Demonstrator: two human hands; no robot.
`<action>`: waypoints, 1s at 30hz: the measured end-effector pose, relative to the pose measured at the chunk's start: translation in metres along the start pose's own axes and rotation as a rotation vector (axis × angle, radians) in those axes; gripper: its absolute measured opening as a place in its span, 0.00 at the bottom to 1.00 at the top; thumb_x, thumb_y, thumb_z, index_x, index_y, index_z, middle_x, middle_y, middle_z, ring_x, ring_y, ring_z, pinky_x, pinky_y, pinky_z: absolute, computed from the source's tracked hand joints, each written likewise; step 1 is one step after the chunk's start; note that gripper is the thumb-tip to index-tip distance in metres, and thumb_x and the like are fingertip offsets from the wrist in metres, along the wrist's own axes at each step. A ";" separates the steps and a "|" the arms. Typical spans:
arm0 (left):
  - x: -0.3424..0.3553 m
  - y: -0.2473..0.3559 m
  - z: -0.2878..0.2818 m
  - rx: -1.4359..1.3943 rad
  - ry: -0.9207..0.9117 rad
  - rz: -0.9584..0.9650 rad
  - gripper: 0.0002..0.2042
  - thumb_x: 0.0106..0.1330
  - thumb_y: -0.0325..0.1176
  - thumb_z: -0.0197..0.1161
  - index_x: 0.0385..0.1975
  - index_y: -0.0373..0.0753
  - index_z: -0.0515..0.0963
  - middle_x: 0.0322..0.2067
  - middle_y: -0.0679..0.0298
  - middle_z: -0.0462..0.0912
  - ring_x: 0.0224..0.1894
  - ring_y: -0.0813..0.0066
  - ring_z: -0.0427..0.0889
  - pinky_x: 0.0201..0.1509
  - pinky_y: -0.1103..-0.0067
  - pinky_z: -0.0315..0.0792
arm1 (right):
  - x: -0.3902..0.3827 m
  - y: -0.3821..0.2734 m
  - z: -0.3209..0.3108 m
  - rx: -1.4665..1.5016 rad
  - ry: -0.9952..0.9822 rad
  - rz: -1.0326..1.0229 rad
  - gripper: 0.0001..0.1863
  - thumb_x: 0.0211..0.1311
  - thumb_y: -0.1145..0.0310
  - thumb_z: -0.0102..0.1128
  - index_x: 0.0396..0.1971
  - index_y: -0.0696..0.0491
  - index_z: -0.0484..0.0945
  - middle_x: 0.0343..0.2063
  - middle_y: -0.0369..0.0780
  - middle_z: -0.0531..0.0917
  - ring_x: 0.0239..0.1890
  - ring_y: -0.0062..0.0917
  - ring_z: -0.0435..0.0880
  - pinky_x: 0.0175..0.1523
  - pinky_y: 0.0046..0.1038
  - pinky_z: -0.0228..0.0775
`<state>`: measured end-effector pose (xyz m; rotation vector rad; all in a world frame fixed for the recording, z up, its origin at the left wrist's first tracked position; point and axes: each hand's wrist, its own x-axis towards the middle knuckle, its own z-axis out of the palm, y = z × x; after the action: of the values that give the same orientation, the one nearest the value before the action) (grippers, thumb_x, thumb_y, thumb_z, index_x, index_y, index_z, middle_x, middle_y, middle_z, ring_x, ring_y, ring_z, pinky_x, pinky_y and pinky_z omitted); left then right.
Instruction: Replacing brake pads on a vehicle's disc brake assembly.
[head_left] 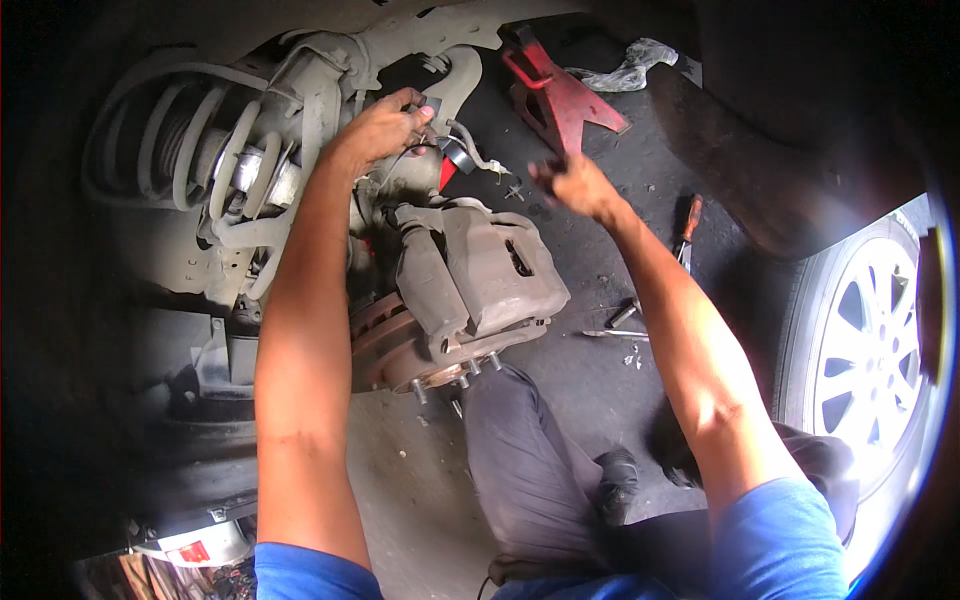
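Note:
My left hand (388,130) is at the top of the steering knuckle (415,172), beside the curved suspension arm (462,80). Its fingers are curled around something dark I cannot make out. A thin cable (472,148) with a light tip hangs just right of these fingers. Further right, my right hand (575,187) hovers past the cable's end, in front of a red jack stand (565,98). Motion smears its fingertips, so their grip is unclear. Below both hands sits a grey brake caliper (505,265) over a rusty brake disc (383,345) with bare wheel studs.
A coil spring (205,150) stands left of my left forearm. On the dark floor lie an orange-handled screwdriver (692,218), a metal hand tool (612,333) and crumpled clear plastic (635,68). A wheel (868,345) stands at the right. My bent leg (520,450) is below the disc.

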<state>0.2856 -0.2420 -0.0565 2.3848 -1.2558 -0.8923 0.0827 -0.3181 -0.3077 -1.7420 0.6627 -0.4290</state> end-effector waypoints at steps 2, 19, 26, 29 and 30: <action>0.003 -0.001 -0.001 -0.015 0.004 0.000 0.18 0.75 0.39 0.57 0.55 0.32 0.71 0.36 0.55 0.84 0.32 0.74 0.80 0.38 0.78 0.75 | 0.019 -0.051 -0.001 0.447 0.065 -0.130 0.21 0.69 0.51 0.58 0.33 0.57 0.83 0.26 0.41 0.85 0.30 0.21 0.82 0.38 0.29 0.72; 0.010 -0.004 -0.007 -0.059 -0.014 -0.062 0.19 0.74 0.41 0.58 0.56 0.36 0.68 0.39 0.58 0.83 0.35 0.73 0.83 0.45 0.75 0.80 | 0.013 -0.147 0.032 0.262 0.222 0.092 0.30 0.62 0.55 0.63 0.58 0.60 0.75 0.49 0.52 0.83 0.58 0.46 0.79 0.63 0.38 0.70; 0.006 -0.002 -0.005 -0.020 -0.002 -0.071 0.31 0.73 0.43 0.60 0.68 0.32 0.58 0.39 0.57 0.83 0.36 0.73 0.83 0.47 0.76 0.79 | 0.028 -0.146 0.039 0.875 0.156 0.318 0.22 0.63 0.59 0.63 0.38 0.68 0.82 0.37 0.54 0.85 0.41 0.37 0.85 0.47 0.36 0.73; 0.008 -0.004 -0.007 -0.036 0.006 -0.092 0.35 0.73 0.43 0.60 0.71 0.30 0.54 0.40 0.56 0.83 0.36 0.74 0.83 0.47 0.76 0.79 | 0.037 -0.142 0.043 0.978 0.254 0.424 0.15 0.61 0.66 0.63 0.32 0.66 0.82 0.29 0.49 0.84 0.30 0.32 0.81 0.38 0.37 0.71; 0.009 -0.006 -0.007 -0.050 -0.009 -0.062 0.35 0.73 0.43 0.60 0.71 0.30 0.54 0.40 0.56 0.83 0.36 0.74 0.83 0.47 0.76 0.79 | 0.039 -0.139 0.044 0.935 0.209 0.396 0.13 0.60 0.67 0.62 0.30 0.65 0.82 0.28 0.48 0.84 0.29 0.30 0.80 0.36 0.36 0.70</action>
<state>0.2975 -0.2464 -0.0577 2.3948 -1.1543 -0.9429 0.1686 -0.2855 -0.1884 -0.6701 0.7665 -0.5306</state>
